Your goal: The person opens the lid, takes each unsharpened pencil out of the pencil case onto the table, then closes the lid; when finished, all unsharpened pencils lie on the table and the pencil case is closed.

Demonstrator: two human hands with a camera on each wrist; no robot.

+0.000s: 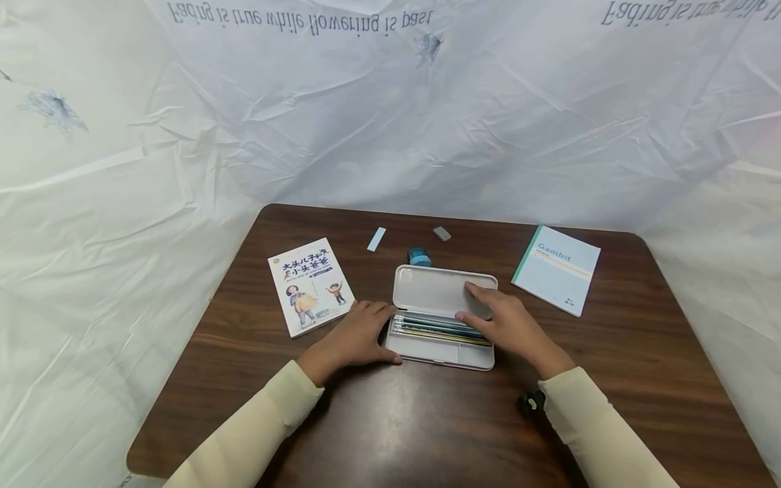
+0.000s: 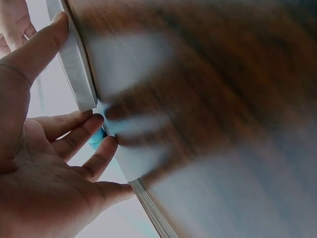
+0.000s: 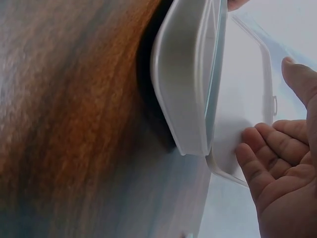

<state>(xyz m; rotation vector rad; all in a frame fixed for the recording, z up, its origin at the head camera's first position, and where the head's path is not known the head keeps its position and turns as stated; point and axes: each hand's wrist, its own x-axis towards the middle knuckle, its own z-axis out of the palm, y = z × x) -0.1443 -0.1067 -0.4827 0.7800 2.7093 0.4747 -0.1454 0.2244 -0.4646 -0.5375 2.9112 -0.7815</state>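
A white pencil case (image 1: 427,348) lies on the table with its lid (image 1: 430,288) swung back. Inside it are several dark green and yellow-striped pencils (image 1: 436,328), laid lengthwise. My left hand (image 1: 361,332) holds the case's left end, thumb at the front corner and index fingertip at the hinge side; its other fingers spread down to the table by a book. The right hand (image 1: 509,325) is over the case's right end, its fingers loosely bent in front of the lid. In the right wrist view the thumb (image 3: 299,77) stands apart from the fingers, nothing between them.
Left of the case lies a white picture-cover book (image 1: 311,288), close to my left hand. Behind the lid stands a small blue object (image 1: 419,257). Farther back are a light blue strip (image 1: 376,239) and a grey eraser (image 1: 442,234). A pale blue notebook (image 1: 558,268) lies right.
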